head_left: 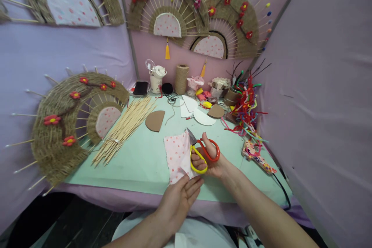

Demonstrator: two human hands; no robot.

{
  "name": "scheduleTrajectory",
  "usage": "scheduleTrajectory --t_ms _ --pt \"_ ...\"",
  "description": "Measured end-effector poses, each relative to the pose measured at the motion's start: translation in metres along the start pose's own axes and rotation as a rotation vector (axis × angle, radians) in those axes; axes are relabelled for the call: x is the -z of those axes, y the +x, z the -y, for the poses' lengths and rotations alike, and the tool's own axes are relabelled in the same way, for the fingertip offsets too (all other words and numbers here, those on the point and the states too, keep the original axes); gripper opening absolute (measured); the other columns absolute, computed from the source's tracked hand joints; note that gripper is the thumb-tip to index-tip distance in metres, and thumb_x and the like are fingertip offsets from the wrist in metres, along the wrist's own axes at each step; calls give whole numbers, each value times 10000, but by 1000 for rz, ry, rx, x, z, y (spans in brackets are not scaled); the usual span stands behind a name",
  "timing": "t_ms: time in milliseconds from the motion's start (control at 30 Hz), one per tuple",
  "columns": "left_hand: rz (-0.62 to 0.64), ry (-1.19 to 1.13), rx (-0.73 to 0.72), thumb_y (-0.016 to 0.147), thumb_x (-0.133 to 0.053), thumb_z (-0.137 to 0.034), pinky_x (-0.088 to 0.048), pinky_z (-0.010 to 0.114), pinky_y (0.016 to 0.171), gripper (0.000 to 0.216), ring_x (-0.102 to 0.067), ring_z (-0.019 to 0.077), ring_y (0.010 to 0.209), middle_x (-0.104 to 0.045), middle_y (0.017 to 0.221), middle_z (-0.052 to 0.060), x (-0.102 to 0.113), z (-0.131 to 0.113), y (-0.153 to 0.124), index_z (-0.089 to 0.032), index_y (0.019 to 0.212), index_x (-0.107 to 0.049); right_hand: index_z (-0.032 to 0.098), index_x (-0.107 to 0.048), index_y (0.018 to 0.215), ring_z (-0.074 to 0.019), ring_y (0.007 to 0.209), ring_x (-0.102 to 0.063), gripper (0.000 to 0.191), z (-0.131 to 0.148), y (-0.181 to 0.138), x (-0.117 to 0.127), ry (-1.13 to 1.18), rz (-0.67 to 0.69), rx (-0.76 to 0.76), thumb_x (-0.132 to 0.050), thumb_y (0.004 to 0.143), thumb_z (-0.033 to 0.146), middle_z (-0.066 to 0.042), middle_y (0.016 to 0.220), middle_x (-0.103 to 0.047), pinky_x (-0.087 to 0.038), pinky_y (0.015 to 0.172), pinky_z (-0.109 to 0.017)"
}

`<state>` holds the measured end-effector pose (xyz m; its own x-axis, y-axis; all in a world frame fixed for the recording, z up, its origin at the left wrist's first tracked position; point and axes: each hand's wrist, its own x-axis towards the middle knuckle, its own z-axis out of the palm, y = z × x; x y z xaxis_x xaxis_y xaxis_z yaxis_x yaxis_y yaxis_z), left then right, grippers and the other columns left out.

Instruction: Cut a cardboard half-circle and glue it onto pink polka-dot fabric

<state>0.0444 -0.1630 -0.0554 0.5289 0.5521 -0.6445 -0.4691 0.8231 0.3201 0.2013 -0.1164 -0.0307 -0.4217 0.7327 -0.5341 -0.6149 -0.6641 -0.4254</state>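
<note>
My right hand (213,162) grips a pair of scissors (203,151) with one red and one yellow handle loop. The blades are parted and point up and away, at the right edge of a piece of white cloth (176,153) with pink-red dots. My left hand (180,199) pinches the cloth's lower edge, thumb uppermost and fingers bent together. Some of the cloth is creased and lies behind the scissors. Just beyond it on the table, a brown half-round card (155,120) lies flat.
A bundle of thin sticks (123,131) lies left, beside a twine-woven fan (58,135). White paper pieces (203,117), a twine spool (181,79) and a white jar (157,79) stand or lie behind. To the right are tangled pipe cleaners (248,99) and a corded glue gun (257,157).
</note>
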Motion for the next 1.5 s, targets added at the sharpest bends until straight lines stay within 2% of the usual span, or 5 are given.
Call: scheduleTrajectory --t_ms 500,767,1000,1333,1500 --pt "-54 -1 -7 929 -522 -163 -457 330 1017 222 -695 220 1031 -696 1139 194 -2 1 -1 -94 1140 -542 198 -392 558 -18 312 -195 648 19 1 5 -339 -121 205 -388 814 792 92 403 -308 -152 289 -137" --pt "-78 8 7 933 -526 -164 -486 311 988 65 -696 216 1028 -687 1148 202 -3 0 -1 -116 970 -549 170 -539 946 -225 697 -603 306 47 -31 61 -1578 -1286 529 -557 867 464 -84 761 -641 -336 559 -276" --pt "-61 9 -1 923 -545 -177 -492 306 982 103 -691 215 1039 -689 1154 188 -1 1 0 -103 986 -577 69 -596 1040 -325 922 -643 353 29 -37 65 -1940 -1398 321 -425 950 365 -233 961 -656 -426 741 -374" --pt "-45 9 16 936 -524 -202 -480 308 978 205 -681 218 1055 -689 1162 172 -4 -1 0 -102 1105 -584 270 -565 1291 -231 1329 -412 583 4 -27 22 -1764 -170 772 -559 738 87 -86 1429 -475 -333 1088 -411" --pt "-45 4 -2 923 -575 -314 -507 302 911 215 -700 218 983 -725 1006 132 -6 -7 -1 -143 1048 -604 201 -689 815 -168 749 -594 166 -3 -1 15 -1547 -206 678 -540 774 141 -16 780 -678 -456 747 -306"
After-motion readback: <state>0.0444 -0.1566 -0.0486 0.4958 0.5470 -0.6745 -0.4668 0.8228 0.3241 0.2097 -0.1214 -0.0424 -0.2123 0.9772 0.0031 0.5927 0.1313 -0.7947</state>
